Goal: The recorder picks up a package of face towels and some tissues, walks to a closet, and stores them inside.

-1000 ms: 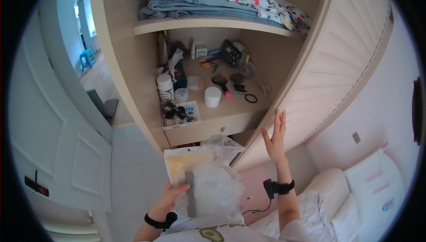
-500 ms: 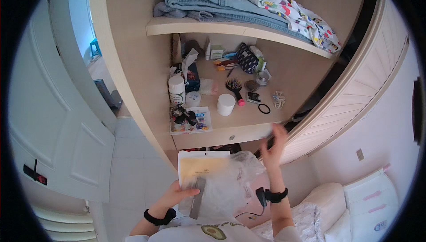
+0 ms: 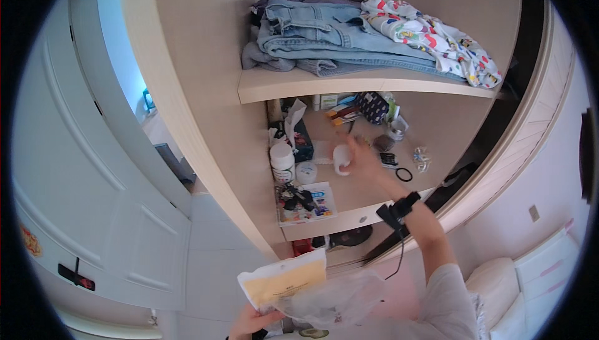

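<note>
My left hand [image 3: 253, 322], low in the picture, grips a white and yellow flat packet [image 3: 284, 277] by its lower corner. A crumpled clear plastic bag [image 3: 340, 299] hangs at the packet's right, in front of my body. My right hand [image 3: 365, 159] reaches into the middle shelf of the cabinet, with a black band and a cabled black device on its wrist. Its fingers, somewhat blurred, curl about a small white jar [image 3: 340, 158]. The hand covers part of the jar and the place of the hairbrush.
A white bottle [image 3: 282, 164], a round tub [image 3: 306, 172], a tissue box [image 3: 302, 140] and a booklet [image 3: 321, 203] crowd the shelf's left. A dotted pouch [image 3: 372, 108] lies at its back, a black ring [image 3: 404, 174] at right. Folded jeans [image 3: 337, 34] fill the shelf above.
My right hand has gone from beside the plastic bag into the shelf and onto the white jar, which has shifted back. My left hand, with the packet, sits lower. The view has tilted up.
</note>
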### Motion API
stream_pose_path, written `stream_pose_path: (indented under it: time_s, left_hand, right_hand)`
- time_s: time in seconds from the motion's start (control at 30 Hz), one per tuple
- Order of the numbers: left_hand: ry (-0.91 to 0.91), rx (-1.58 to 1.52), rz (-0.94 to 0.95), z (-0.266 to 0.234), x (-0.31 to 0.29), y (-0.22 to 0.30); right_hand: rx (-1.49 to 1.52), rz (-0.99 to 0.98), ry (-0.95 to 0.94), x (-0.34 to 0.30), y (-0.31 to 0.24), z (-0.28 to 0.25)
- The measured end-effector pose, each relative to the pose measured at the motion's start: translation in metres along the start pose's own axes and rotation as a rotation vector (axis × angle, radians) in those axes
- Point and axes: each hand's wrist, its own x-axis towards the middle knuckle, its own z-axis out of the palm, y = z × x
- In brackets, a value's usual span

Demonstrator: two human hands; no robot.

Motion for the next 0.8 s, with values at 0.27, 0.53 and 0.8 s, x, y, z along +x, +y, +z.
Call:
stream_pose_path:
  time_s: [0.27, 0.53, 0.8]
  left_hand:
    - [0.445, -0.094, 0.078, -0.013, -0.024, -0.006]
    - [0.507, -0.054, -0.021, -0.004, -0.024, 0.004]
    - [0.355, -0.002, -0.043, 0.002, 0.005, 0.006]
  right_hand:
    - [0.012, 0.071, 0.181, 0.136, 0.032, 0.02]
    - [-0.093, 0.153, 0.168, 0.17, 0.059, 0.085]
    - [0.174, -0.019, 0.25, 0.129, 0.049, 0.059]
